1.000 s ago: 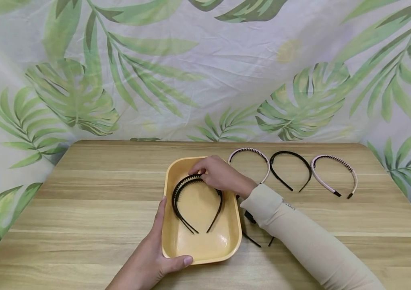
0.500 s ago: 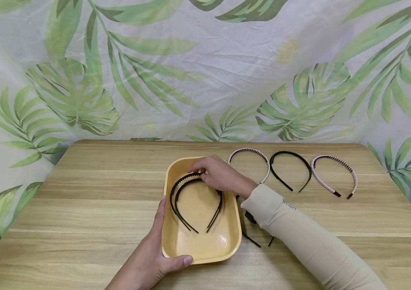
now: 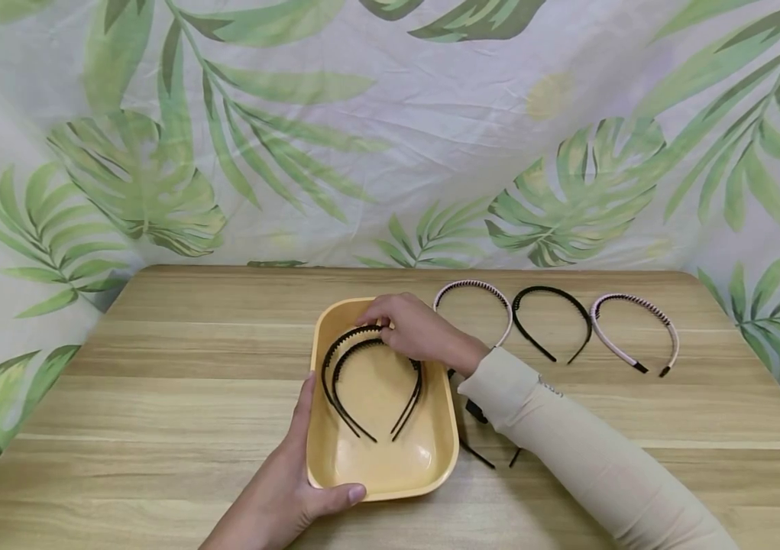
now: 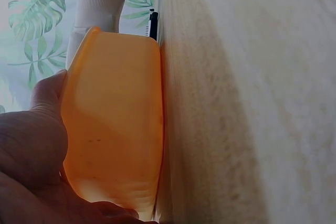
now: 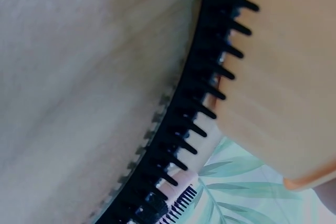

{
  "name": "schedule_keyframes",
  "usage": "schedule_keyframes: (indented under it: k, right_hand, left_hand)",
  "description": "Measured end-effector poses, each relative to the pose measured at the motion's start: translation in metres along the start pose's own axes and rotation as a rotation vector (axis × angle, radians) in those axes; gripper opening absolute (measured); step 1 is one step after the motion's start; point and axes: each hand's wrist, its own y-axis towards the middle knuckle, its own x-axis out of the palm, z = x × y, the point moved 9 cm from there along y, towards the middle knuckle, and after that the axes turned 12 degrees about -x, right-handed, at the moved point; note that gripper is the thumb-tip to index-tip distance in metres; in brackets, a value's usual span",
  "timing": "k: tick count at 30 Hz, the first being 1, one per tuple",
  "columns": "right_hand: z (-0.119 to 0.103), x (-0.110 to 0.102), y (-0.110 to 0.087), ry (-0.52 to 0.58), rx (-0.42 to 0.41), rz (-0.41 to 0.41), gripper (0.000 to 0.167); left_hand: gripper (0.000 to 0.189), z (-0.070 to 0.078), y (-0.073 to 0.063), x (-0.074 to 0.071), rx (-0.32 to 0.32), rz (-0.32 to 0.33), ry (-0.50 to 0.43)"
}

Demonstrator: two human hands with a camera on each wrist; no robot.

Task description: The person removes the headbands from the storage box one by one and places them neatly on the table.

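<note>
A yellow plastic tray [image 3: 390, 477] stands on the wooden table, and two black toothed headbands lie inside it. The outer headband [image 3: 325, 374] curves around the inner headband [image 3: 339, 393], with a narrow gap between their left sides. My right hand [image 3: 412, 328] reaches over the tray's far right part and pinches the outer headband near its top; the fingertips are partly hidden. In the right wrist view, a headband's black teeth [image 5: 210, 72] show close up. My left hand [image 3: 289, 466] grips the tray's left side, its thumb over the near rim. The left wrist view shows the tray's orange-looking side wall [image 4: 113, 114].
Right of the tray, a pink headband [image 3: 474, 285], a black headband [image 3: 553, 290] and another pink headband [image 3: 637, 299] lie in a row. The tips of a further black headband [image 3: 477, 456] stick out beneath my right sleeve [image 3: 568, 443]. A leaf-patterned cloth [image 3: 390, 137] hangs behind the table.
The outer headband has shifted slightly up and left in the tray, so a gap now shows between it and the inner one. Both hands have stayed nearly in place.
</note>
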Motion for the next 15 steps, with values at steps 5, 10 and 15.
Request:
schedule_keyframes:
  k: [5, 10, 15]
  right_hand:
    - [-0.0016, -0.0017, -0.0013, -0.001, -0.009, 0.002, 0.044]
    - [-0.0043, -0.0044, -0.0038, -0.007, -0.015, 0.0, 0.046]
    - [-0.0058, -0.0068, -0.0058, -0.004, -0.002, -0.006, 0.046]
  left_hand:
    - [0.146, 0.0004, 0.0002, 0.0005, 0.015, -0.003, -0.012]
    - [0.145, 0.0013, -0.0002, 0.0, 0.032, 0.003, -0.017]
    - [0.145, 0.0003, -0.0006, -0.0001, 0.013, 0.006, -0.003]
